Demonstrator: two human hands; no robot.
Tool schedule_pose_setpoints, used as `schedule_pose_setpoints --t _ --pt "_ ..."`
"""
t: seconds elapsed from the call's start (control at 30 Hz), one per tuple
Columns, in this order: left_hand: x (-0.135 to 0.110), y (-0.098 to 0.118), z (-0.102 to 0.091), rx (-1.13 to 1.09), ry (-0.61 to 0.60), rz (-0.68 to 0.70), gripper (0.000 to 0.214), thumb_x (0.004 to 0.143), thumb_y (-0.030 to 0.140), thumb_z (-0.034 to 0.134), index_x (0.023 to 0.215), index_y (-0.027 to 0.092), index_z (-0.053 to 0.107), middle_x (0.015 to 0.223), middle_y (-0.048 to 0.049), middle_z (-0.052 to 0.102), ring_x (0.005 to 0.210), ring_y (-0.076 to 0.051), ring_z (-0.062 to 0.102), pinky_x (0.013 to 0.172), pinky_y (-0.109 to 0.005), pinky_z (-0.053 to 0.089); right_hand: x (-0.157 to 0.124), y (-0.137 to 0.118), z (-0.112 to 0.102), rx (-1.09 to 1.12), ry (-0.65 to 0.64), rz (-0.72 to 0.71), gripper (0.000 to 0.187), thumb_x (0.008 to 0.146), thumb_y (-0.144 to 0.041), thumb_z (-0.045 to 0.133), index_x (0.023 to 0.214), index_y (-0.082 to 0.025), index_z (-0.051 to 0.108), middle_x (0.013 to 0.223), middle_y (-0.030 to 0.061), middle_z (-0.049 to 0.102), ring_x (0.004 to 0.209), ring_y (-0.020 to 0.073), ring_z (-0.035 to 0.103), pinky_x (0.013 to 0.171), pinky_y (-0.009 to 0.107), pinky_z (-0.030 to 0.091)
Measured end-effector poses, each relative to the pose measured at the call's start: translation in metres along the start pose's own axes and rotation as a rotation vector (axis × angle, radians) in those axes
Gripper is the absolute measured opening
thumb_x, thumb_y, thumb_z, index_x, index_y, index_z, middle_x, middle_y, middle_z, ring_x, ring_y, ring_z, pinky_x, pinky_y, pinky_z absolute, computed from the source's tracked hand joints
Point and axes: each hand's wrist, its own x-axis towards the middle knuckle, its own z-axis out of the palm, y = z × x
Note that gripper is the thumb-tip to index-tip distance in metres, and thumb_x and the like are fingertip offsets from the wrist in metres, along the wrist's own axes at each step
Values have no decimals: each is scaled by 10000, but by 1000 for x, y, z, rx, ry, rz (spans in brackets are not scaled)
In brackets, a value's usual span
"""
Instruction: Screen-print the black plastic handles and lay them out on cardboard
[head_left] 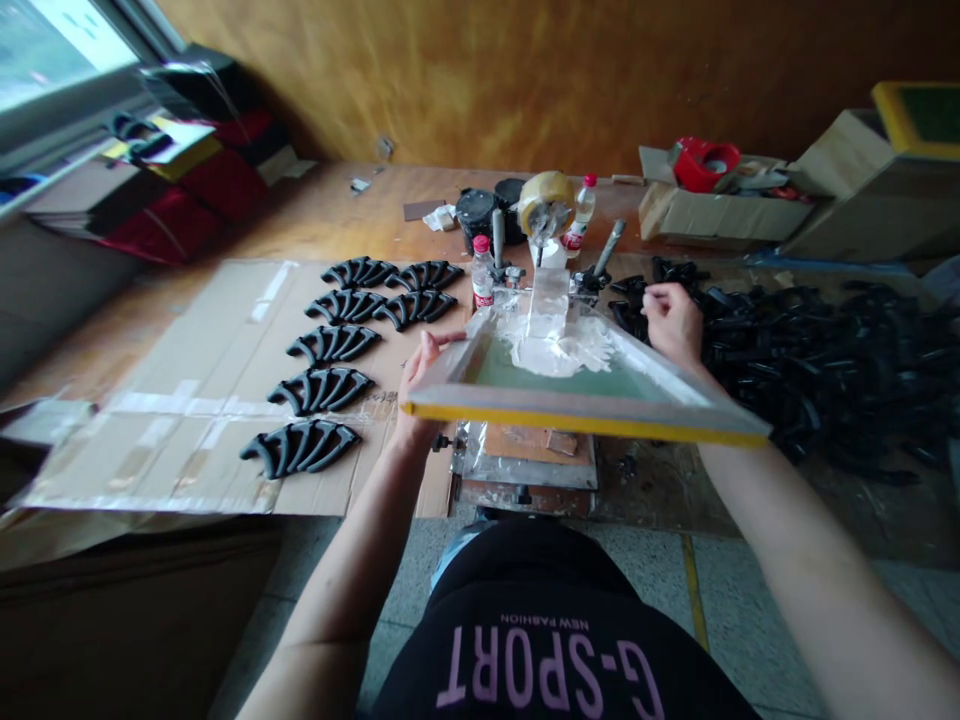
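My left hand (420,385) is beside the left rim of a raised screen-printing frame (585,412). Its thumb points up and one finger stretches out to the right; the frame hides the rest, and I see nothing held. Beyond the frame's right rim, my right hand (675,322) has its fingers curled together next to black curved plastic parts (628,295); whatever they may hold is hidden. White ink (562,350) lies on the green mesh, under a clear squeegee-like block (550,300). Below the tilted frame is a metal base (525,470) with a brown plate.
Black slatted parts (322,390) lie in rows on cardboard (195,370) at left. A heap of black parts (810,350) covers the right side. Behind stand bottles (482,275), dark tubs (476,212), a tape roll (546,203) and an open carton (720,213).
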Motion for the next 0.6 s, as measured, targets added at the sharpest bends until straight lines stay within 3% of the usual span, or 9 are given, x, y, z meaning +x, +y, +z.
schedule_pose_setpoints --t 0.1,0.2,0.27,0.3,0.37,0.43,0.5,0.6 --pt "27 15 19 -140 -6 80 491 921 610 388 1028 192 623 898 -68 683 795 -164 663 616 -253 528 -44 20 15 -85 -260 50 434 910 -554 472 854 -170 666 820 64 658 750 195 605 720 323 466" --pt "29 8 33 -206 30 59 490 909 627 402 1101 208 568 929 -70 691 806 -153 671 591 -230 528 -105 5 44 -185 -514 -154 335 863 -516 595 800 -191 644 948 79 650 861 207 614 758 307 454" --pt "8 -13 40 -219 24 -82 518 884 650 437 1109 200 561 922 -80 703 766 -155 673 561 -227 524 -136 -14 59 -259 -545 -202 214 882 -390 614 828 -183 615 949 96 647 890 214 608 760 299 444" --pt "-7 -27 42 -207 -31 -221 543 861 665 469 1099 188 571 918 -95 710 744 -167 676 537 -235 522 -147 -25 64 -280 -540 -178 162 901 -336 592 855 -181 600 915 96 650 868 212 608 741 294 439" --pt "-43 -59 45 -156 -254 -585 594 800 686 549 1073 160 601 960 -146 719 742 -217 690 504 -271 523 -165 -48 68 -266 -508 -108 109 939 -275 530 902 -184 575 848 83 653 809 201 607 699 284 431" --pt "-73 -87 44 -202 -325 -763 580 783 679 579 1064 173 608 1030 -149 711 813 -241 697 551 -296 545 -180 -70 66 -191 -479 -137 115 958 -262 494 899 -193 566 860 75 656 813 197 607 699 284 433" --pt "-90 -104 40 -275 -240 -773 491 784 629 618 975 176 608 946 -102 710 794 -206 690 613 -292 557 -190 -89 63 -80 -497 -285 139 961 -255 494 857 -199 568 881 67 655 850 192 604 734 285 443" --pt "-87 -109 25 -251 -81 -693 375 747 480 721 891 162 584 800 -40 682 708 -152 674 635 -259 553 -188 -95 51 100 -585 -538 160 965 -255 495 856 -203 599 872 44 664 874 175 602 784 280 457"
